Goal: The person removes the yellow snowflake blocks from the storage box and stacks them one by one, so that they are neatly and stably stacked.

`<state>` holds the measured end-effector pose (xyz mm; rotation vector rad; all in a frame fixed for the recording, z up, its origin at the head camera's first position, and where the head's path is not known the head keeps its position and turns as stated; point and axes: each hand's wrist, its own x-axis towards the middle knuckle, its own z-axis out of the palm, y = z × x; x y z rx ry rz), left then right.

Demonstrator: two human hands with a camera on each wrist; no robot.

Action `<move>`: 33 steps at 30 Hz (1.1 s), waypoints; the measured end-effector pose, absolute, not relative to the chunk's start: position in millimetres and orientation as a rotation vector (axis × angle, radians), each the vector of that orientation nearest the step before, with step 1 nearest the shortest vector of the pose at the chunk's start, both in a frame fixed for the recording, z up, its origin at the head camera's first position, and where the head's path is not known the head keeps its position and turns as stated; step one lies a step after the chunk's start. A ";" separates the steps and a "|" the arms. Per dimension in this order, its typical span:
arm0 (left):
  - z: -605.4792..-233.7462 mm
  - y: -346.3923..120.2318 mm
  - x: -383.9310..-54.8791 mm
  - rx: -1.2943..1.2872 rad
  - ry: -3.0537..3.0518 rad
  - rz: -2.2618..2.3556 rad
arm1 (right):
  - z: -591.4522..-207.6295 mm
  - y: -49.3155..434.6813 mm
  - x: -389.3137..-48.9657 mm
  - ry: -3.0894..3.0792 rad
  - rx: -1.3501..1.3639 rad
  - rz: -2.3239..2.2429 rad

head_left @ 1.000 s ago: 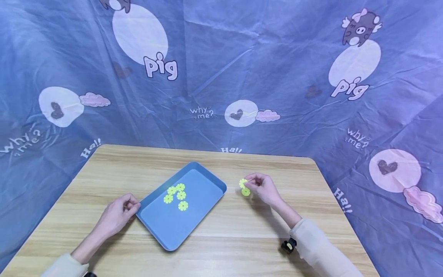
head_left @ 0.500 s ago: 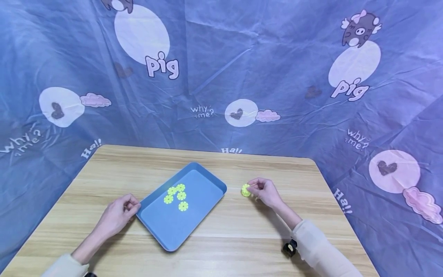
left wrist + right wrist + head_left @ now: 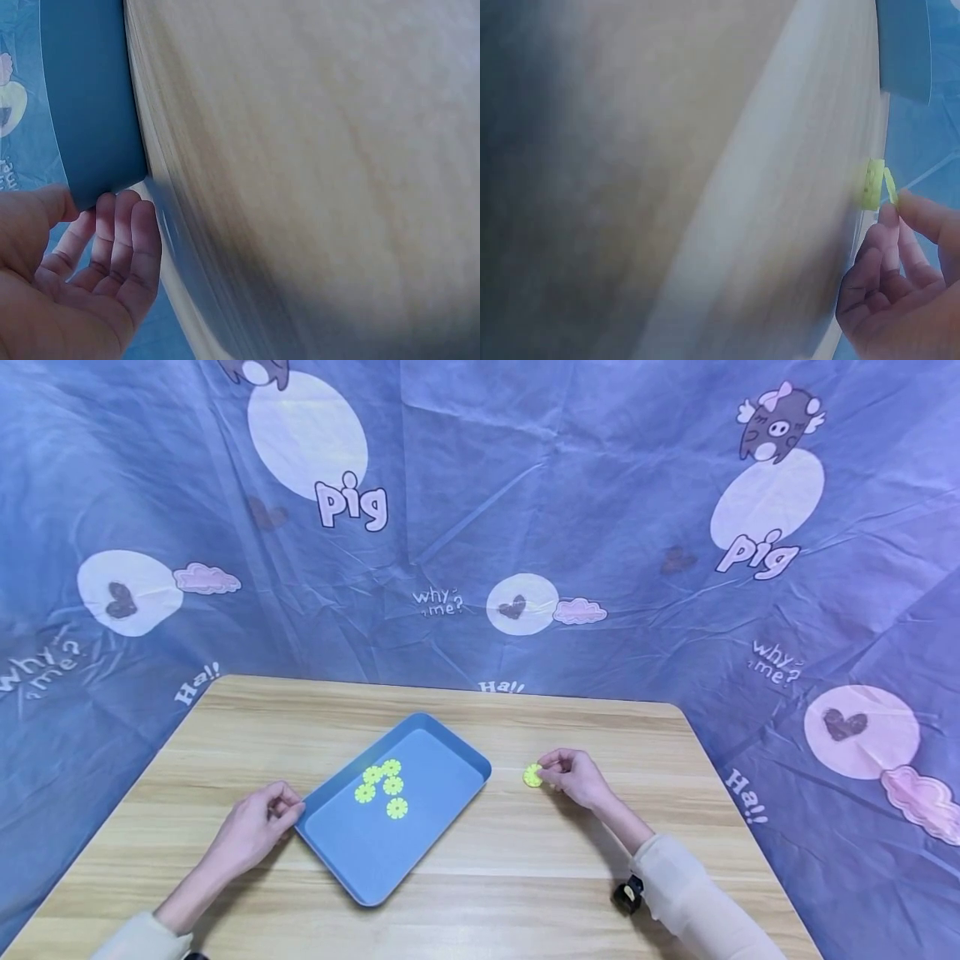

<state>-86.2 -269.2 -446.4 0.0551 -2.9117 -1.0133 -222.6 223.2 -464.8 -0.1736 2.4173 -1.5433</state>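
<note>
My left hand pinches the near-left corner of a blue rectangular tray between thumb and fingertips; in the left wrist view the fingers curl against the corner of the tray. Several yellow-green notched plastic discs lie in the tray toward its left side. Right of the tray, my right hand pinches a yellow-green disc between thumb and fingertips. In the right wrist view this disc leans, its edge close against a short stack of like discs on the table.
A light wood-grain table carries everything. Blue printed fabric hangs behind it and on both sides. A small black device is at the right sleeve.
My right hand has come slightly nearer and lower with its disc, which now overlaps the stack instead of showing beyond it. The left hand and the tray stay in place.
</note>
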 end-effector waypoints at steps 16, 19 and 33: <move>-443.9 -268.4 -84.9 0.061 -2.923 -1.028 | -469.2 223.5 -221.7 2.501 -0.201 -1.426; -444.2 -268.4 -84.7 0.054 -2.921 -1.038 | -468.8 223.6 -221.0 2.513 -0.217 -1.417; -445.2 -271.0 -86.1 0.026 -2.906 -1.030 | -467.7 222.3 -218.8 2.526 -0.207 -1.392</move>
